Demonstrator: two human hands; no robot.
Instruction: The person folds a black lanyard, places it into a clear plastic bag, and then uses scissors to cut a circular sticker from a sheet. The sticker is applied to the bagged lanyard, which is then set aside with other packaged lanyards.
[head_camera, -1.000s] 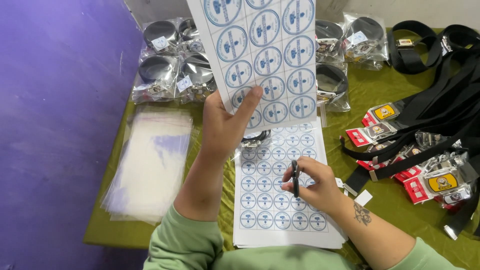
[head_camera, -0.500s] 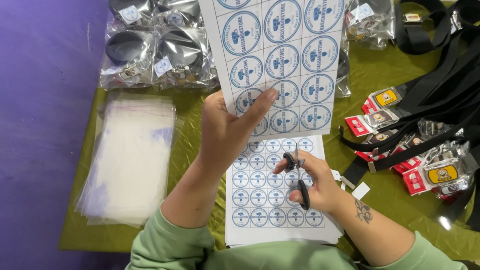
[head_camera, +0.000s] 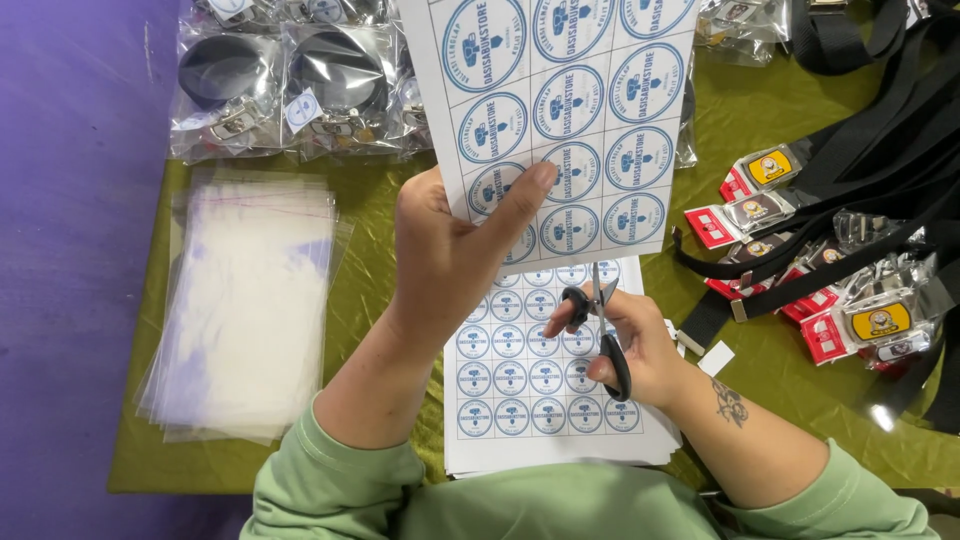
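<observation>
The left hand (head_camera: 450, 260) pinches the sticker sheet (head_camera: 565, 120) by its bottom edge, thumb on the front, and holds it up above the stack of sheets (head_camera: 540, 390) on the desk (head_camera: 790, 130). Just right of it, the right hand (head_camera: 625, 345) is curled through the handles of the black scissors (head_camera: 600, 325), blades pointing up at the sheet. The sheet is floppy, so I think it could bend and the cut could go through a round sticker or come too near the thumb.

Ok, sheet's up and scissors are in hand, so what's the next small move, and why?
Probably bring the scissors up to the sticker sheet: the left hand holds its bottom edge raised, while the blades in the right hand sit just below it, not yet cutting.
</observation>
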